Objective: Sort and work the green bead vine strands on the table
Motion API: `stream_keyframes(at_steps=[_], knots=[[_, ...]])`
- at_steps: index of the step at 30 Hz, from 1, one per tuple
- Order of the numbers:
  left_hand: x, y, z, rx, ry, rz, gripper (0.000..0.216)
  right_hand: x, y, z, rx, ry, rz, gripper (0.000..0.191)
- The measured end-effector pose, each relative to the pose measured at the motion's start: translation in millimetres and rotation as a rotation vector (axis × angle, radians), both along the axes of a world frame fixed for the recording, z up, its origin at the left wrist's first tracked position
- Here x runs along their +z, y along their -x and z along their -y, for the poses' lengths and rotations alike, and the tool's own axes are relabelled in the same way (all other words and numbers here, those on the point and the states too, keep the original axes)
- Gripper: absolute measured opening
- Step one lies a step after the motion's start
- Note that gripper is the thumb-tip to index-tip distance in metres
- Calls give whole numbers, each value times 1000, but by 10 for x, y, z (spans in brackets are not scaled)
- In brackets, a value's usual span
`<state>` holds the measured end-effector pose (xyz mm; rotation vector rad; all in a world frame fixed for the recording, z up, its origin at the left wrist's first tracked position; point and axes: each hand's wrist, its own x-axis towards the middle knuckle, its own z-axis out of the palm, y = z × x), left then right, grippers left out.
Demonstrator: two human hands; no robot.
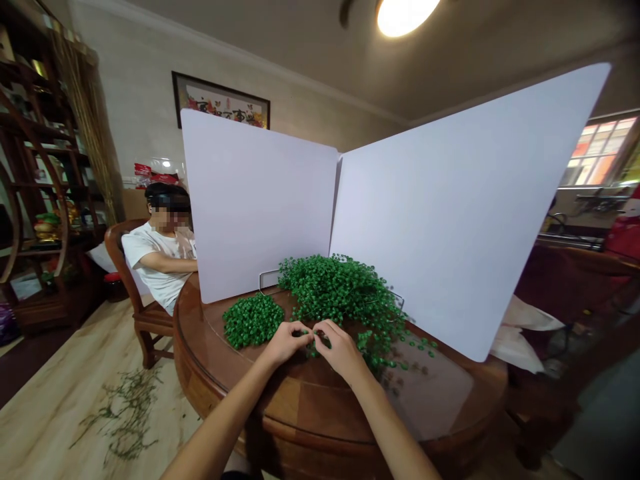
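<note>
I see a home here, a living or dining room. There is a round polished wooden table (pixel 310 413), a carved wooden chair (pixel 143 320) with a person (pixel 157 257) seated on it, and dark curved display shelves (pixel 30 133) holding ornaments. A framed picture (pixel 220 103) hangs on the wall, above a plank floor (pixel 60 393) and below a ceiling light (pixel 405 13). Green sprigs (pixel 340 287) heaped before a white folding screen (pixel 450 213) show handwork going on.

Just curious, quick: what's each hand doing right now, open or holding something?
Left hand: closed, fingertips pinching green beads.
Right hand: closed, fingertips pinching green beads too.
</note>
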<state>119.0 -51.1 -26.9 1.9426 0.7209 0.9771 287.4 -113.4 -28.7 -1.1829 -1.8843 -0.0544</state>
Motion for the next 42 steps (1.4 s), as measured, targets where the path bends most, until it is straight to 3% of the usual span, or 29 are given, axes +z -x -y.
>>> stream_keyframes(at_steps=[6,11,16,19,25,28,32,36,42], knots=[[60,6,54,24,-63,-12,15,-45,61,-27,-163,-95,216,14],[83,25,121,-206,-109,-54,12,-51,-164,-144,-236,-165,32,17],[46,-2,88,-56,-102,-101,13,29,-227,-75,-182,-84,-31,15],[27,-13,60,-75,-73,-109,13,131,-37,-45,-196,-97,-15,18],[-55,-27,18,-132,-41,-93,17,314,428,-391,0,33,-184,21],[-135,-34,-16,-107,-23,-39,23,360,664,-669,116,134,-331,20],[-172,-36,-35,-76,-6,-1,29,383,837,-910,206,200,-368,31],[-115,-36,-32,-58,-2,-56,21,318,654,-886,182,203,-487,29],[-52,-34,-33,-10,-16,-28,22,192,108,-530,115,272,-495,26]])
